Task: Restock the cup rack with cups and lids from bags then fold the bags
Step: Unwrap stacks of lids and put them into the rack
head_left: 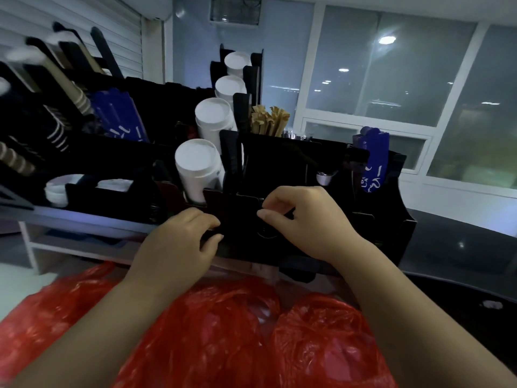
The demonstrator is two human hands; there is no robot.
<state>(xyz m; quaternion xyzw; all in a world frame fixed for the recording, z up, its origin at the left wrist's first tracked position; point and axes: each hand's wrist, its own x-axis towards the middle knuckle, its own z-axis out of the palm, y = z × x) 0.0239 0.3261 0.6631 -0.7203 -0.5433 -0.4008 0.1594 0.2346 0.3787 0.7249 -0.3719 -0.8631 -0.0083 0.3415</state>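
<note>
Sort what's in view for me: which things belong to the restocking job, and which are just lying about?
Job: black cup rack, white cup stacks, white lids, red bags.
Lying about: brown sticks, blue packs, white shelf.

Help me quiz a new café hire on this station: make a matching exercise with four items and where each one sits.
Items
1. red bags
2. white cup stacks
3. brown sticks
4. white lids

Places
A. low compartment at the left end of the rack
B. foreground, nearest the camera
C. slots rising up the middle of the rack
D. standing upright just right of the cup slots

Pairs: 1-B, 2-C, 3-D, 4-A
</note>
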